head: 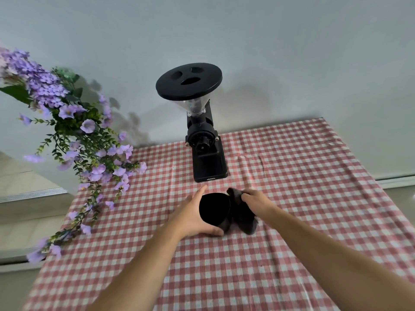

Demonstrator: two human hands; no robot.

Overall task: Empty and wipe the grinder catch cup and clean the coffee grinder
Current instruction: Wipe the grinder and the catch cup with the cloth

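Observation:
A black coffee grinder [205,140] with a clear hopper and a round black lid [189,81] stands at the far middle of the table. In front of it, my left hand [193,213] grips a black catch cup [215,208], its dark open mouth facing me. My right hand [258,202] holds a dark grey cloth [244,217] bunched against the cup's right side. The inside of the cup is too dark to make out.
A red-and-white checked tablecloth [292,221] covers the table. Purple artificial flowers [85,140] hang over the table's left edge. A pale wall stands right behind the grinder. The table's right edge drops off at the far right.

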